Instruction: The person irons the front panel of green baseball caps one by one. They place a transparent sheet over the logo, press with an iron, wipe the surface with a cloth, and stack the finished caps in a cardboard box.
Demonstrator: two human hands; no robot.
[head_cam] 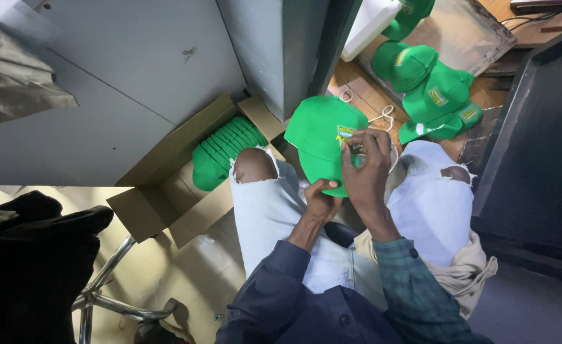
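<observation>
- right hand: fingertips pinched on the small yellow-and-white patch at the front of the bright green fabric baseball cap; grip clenched on the patch area, thumb and forefinger close together.
- left hand: under the cap's lower edge, fingers curled round the rim from below; grip grasping the cap and steadying it.
- cap sits above the lap, between the two knees of the pale blue torn jeans, crown towards the camera.
- risk: the pinch is small and at the patch edge; a slip would probably let the patch crease or sit crooked.
- risk: the left hand holds only the rim; if it loosens, the cap could tip off the lap to the floor.
- risk: a thin white cord loops on the floor just behind the cap; it might snag fingers or cap.
- around: open brown cardboard box to the left of the knee, with a nested row of green caps lying in it.
- loose pile of green caps with patches on the wooden floor, upper right, well apart from the hands.
- grey cabinet wall stands close ahead; dark panel on the right; space for the elbows looks narrow.
- chrome chair frame lower left, black cloth beside it.
</observation>
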